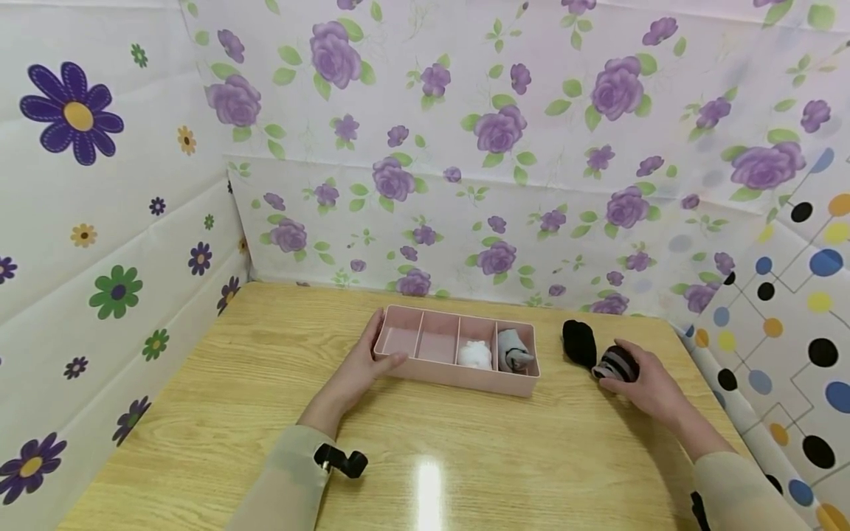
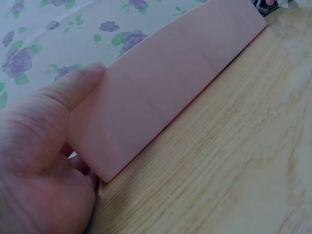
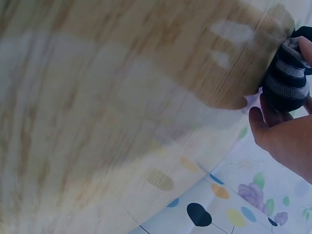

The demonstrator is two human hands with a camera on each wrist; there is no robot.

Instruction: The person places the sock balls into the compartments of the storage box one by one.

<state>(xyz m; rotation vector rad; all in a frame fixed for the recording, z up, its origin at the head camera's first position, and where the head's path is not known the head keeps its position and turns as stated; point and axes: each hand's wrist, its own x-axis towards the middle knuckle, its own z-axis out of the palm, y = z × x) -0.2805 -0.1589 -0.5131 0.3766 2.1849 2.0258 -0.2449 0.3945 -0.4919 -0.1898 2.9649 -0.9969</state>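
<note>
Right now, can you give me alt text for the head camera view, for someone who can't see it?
A person's left hand holds the left end of a pink divided tray on a wooden table, while the right hand grips a striped rolled sock beside a black sock. The tray's two right compartments hold a white sock and a grey sock; floral sheets surround the table.

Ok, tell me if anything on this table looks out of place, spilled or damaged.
Nothing looks spilled or damaged. The pink organizer tray sits flat, the left hand holding its end; two compartments hold rolled socks, two are bare. A black sock roll lies loose beside the tray, and the right hand grips a striped sock roll.
</note>
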